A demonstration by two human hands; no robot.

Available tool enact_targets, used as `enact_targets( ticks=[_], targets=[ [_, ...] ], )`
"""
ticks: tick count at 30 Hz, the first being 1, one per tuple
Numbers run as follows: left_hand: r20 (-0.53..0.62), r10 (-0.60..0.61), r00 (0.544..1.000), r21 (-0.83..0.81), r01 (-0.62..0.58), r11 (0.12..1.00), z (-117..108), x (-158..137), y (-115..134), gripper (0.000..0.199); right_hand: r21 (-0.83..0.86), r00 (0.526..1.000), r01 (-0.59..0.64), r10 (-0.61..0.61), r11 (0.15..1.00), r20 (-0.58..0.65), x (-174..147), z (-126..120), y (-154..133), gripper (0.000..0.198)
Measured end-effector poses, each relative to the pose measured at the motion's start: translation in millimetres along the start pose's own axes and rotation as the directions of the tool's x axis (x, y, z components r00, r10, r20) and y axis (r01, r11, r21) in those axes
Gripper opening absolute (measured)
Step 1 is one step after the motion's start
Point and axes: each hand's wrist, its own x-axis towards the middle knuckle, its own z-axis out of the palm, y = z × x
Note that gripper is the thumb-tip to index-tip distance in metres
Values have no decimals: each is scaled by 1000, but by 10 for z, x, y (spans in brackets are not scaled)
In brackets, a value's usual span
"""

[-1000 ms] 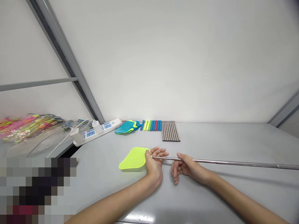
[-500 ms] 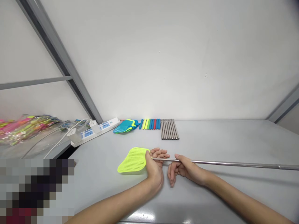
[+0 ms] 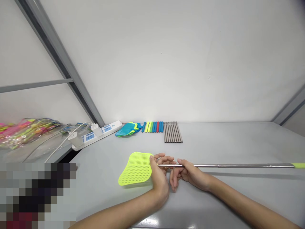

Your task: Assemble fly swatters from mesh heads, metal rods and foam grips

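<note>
A person's two bare hands hold a long fly swatter horizontally over a light grey table [image 3: 102, 181]. At the left end is its yellow-green perforated head [image 3: 136, 169], broad and flat; a thin silver telescopic rod [image 3: 240, 165] runs from it to the right, thickening in steps, and ends in a yellow-green grip [image 3: 299, 165] cut off by the right edge of the view. The left hand [image 3: 160, 176] grasps the swatter where head and rod meet, thumb on the near side, fingers spread loosely behind. The right hand [image 3: 190, 174], just beside it, holds the rod lightly, thumb on top and fingers curled below. A shadow of the rod falls on the table. Farther back, near the pale wall [image 3: 162, 63], stand out from left to right a white power strip [image 3: 102, 135] with plugs in it, a pile of blue and yellow-green swatter heads [image 3: 127, 129], a row of blue, yellow, green and red sticks [image 3: 152, 127], and a row of silver tubes [image 3: 172, 132]. Clear bags [image 3: 30, 130] with colourful contents lie at far left.
</note>
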Motion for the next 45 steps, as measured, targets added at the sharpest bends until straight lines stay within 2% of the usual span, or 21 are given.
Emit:
enact_targets(
  ticks=[6,11,16,22,28,33,37,41,45],
  targets=[
    [12,-2,1000,-17,2,1000,16,-59,-6,35,-20,1000,9,-9,1000,1,15,15,50,65],
    [9,-64,998,-36,65,997,27,-100,-25,41,-29,999,27,-26,999,20,7,1,76,59],
    [20,-68,997,-8,69,998,40,-122,-30,44,3,1000,14,-14,1000,-2,-14,29,49,55],
    [32,-31,999,44,29,999,50,-127,-45,45,-37,1000,-3,2,999,-11,-21,14,80,67],
    [-26,66,997,61,-64,996,52,-108,-72,44,-56,1000,-9,9,998,-8,-9,23,76,67],
    [-31,57,998,76,-54,996,37,-89,-80,46,-93,999,3,-7,996,-50,14,68,45,64],
    [3,22,1000,74,-22,997,14,-79,-90,45,-112,995,-70,61,991,-78,62,85,32,60],
    [-2,0,1000,65,0,998,15,-86,-99,44,-137,986,-136,121,981,-110,113,105,31,48],
    [12,-166,986,41,165,985,12,-86,-116,49,-162,988,-128,112,978,-103,127,112,57,50]
  ],
)
